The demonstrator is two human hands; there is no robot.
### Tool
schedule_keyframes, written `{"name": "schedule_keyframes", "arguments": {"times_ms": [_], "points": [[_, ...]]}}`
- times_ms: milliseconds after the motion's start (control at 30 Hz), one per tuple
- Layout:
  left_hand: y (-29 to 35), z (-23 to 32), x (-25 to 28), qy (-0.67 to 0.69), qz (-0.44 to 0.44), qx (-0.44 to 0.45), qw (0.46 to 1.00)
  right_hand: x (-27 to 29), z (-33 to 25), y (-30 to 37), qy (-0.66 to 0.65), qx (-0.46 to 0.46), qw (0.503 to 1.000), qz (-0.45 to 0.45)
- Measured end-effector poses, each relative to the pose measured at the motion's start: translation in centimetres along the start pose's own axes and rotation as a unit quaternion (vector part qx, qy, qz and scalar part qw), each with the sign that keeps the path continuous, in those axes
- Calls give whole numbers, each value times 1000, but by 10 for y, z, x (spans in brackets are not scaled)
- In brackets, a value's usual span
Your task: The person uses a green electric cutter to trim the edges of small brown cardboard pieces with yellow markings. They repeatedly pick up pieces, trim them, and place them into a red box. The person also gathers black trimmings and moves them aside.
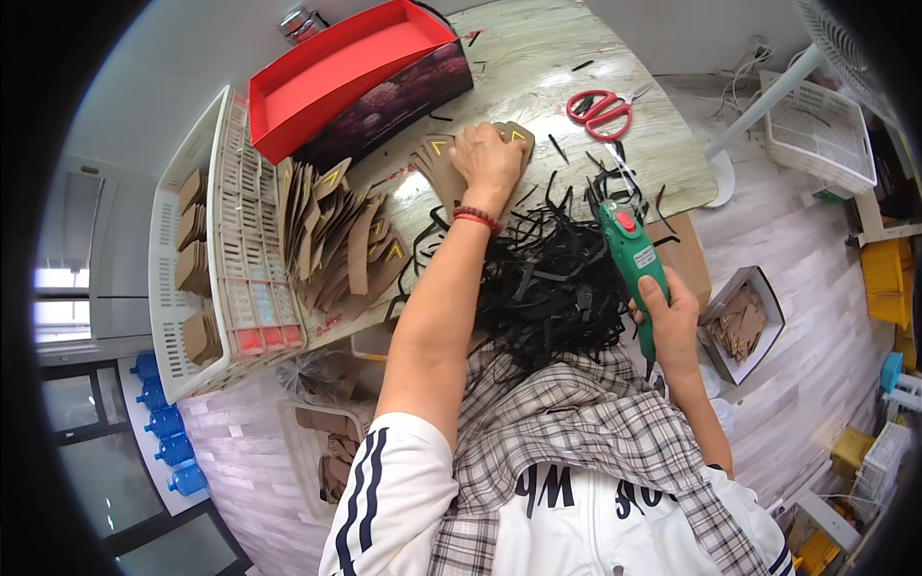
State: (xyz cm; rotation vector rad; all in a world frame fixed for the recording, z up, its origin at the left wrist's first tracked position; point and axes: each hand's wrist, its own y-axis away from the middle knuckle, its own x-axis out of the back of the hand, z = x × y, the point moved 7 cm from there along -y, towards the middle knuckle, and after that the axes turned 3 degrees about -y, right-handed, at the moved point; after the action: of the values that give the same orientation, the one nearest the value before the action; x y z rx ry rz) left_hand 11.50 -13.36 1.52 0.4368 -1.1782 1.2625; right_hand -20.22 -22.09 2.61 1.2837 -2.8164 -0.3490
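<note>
My left hand (487,165) is closed over some flat brown pieces (443,180) with yellow arrow-shaped marks, on the table. Its fingertips are partly hidden. My right hand (675,322) grips a green electric hot knife (629,245) with a red button; its thin metal tip points away from me, toward the red-handled scissors (605,113). Between my forearms lies a tangled heap of black strips (557,288), spilling over the table's near edge toward my lap. Left of my left arm, many similar brown pieces (331,235) stand stacked on edge.
A white plastic basket (226,230) borders the stack at left. Behind it is an open red box (355,72). On the floor at right stands a box of brown pieces (741,324); another bin (305,451) sits below the table. A fan (840,43) rises at far right.
</note>
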Motion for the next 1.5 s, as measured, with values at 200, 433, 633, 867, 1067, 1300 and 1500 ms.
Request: {"name": "schedule_keyframes", "arguments": {"times_ms": [200,433,633,867,1067,1300,1500], "points": [[9,-6,-15,269,-38,84,959,-1,2,0,7,-5,1000,18],[44,10,37,706,-47,181,683,-18,-7,-8,12,27,999,20],[73,27,55,751,-54,218,621,-29,-13,-3,19,44,999,5],[94,40,44,751,-63,224,618,-26,-20,0,29,44,999,0],[105,43,40,743,-88,236,620,-22,-16,0,28,47,999,-5],[114,45,44,719,-115,233,645,-21,-21,-1,25,49,998,5],[112,42,52,694,-120,197,682,-19,-23,0,21,46,999,0]]}}
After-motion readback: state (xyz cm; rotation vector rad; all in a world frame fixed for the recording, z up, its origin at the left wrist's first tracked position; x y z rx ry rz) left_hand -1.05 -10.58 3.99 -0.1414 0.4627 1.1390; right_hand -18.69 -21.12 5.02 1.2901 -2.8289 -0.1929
